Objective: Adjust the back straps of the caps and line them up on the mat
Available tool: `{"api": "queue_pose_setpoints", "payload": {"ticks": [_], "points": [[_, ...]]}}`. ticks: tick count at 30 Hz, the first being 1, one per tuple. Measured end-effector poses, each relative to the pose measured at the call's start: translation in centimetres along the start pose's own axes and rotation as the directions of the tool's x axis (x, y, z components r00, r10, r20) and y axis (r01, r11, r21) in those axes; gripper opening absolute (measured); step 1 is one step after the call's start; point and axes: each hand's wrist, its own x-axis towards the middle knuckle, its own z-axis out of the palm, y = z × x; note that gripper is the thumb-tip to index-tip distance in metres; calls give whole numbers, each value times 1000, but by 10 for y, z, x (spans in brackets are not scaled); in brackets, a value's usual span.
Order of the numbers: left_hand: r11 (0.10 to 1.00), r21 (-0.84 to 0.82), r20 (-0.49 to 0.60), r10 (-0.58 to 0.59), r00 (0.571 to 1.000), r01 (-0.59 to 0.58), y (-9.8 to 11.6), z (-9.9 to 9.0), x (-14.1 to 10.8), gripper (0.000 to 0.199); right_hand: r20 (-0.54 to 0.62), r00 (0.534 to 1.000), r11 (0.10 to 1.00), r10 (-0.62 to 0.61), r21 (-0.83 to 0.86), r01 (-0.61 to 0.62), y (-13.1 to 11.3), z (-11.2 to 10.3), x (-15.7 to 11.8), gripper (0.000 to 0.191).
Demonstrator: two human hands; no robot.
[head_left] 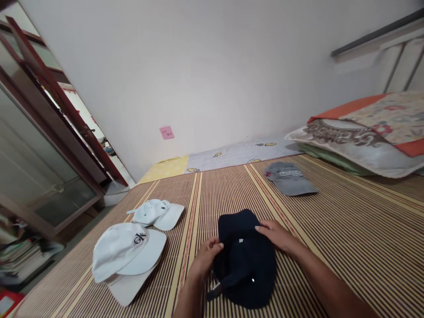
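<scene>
A dark navy cap (247, 269) lies on the striped mat (218, 187), its brim pointing away from me and its strap near the front left. My left hand (206, 257) grips the cap's left edge close to the brim, thumb on top and fingers curled. On the right edge, by the brim, my right hand (276, 234) holds the cap with thumb and fingers; part of its fingers is hidden. Left of them, a white cap with dark letters (119, 251) rests on another pale cap, whose brim (130, 287) shows beneath. Behind these sits a smaller white cap (152, 213).
A grey cap (289, 178) lies farther back on the right. Pillows (357, 141) are piled at the back right. A patterned sheet (232, 154) runs along the wall, which bears a pink note (166, 133). An open door (66, 106) stands at the left.
</scene>
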Motion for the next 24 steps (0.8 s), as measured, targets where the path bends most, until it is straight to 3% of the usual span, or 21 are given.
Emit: {"api": "queue_pose_setpoints", "payload": {"ticks": [6,11,13,15,18,21,24], "points": [[998,-55,-204,9,979,-21,-5,-16,22,52,-113,991,997,-67,-55,61,-3,9,10,26],[995,40,-302,95,949,-87,14,-39,2,48,-316,934,985,-167,-85,148,-26,10,5,47],[986,112,-186,142,972,-123,30,-48,-16,44,-312,920,972,-237,-87,220,-50,9,-10,43],[969,200,69,130,989,-141,46,-55,-33,41,-200,929,950,-311,-105,295,-79,10,-30,35],[953,236,319,107,942,-188,61,-60,-47,35,7,927,904,-375,-218,367,-111,14,-60,30],[947,259,369,84,925,-189,64,-53,-48,25,196,929,860,-313,-358,365,-115,20,-76,34],[959,232,387,64,920,-164,62,-39,-43,16,293,936,803,-194,-501,323,-106,22,-80,42]]}}
